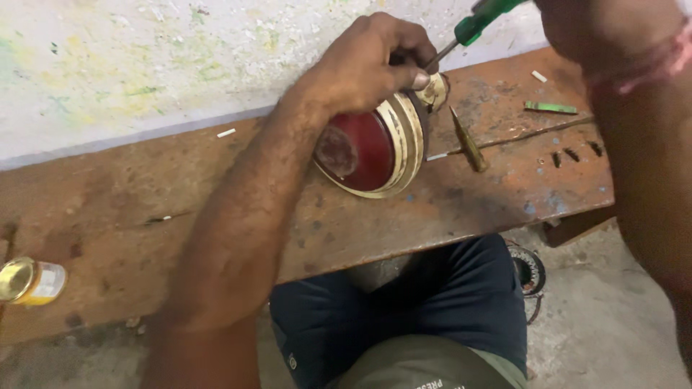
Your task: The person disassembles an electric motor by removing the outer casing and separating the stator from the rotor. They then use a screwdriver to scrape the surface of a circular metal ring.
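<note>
My left hand (367,61) grips a round red and cream motor housing (375,148) that stands on its edge on a rusty metal bench (144,209). My right hand (577,25) at the top right holds a green-handled screwdriver (479,20). Its metal shaft points down-left and meets the cream hub of the housing just under my left thumb. The tip itself is hidden by my fingers.
A brass punch (468,140) lies just right of the housing. A green strip (550,108) and three small dark screws (573,154) lie farther right. A small tin can (29,281) sits at the left edge. A round coil part (530,270) lies on the floor beside my knee.
</note>
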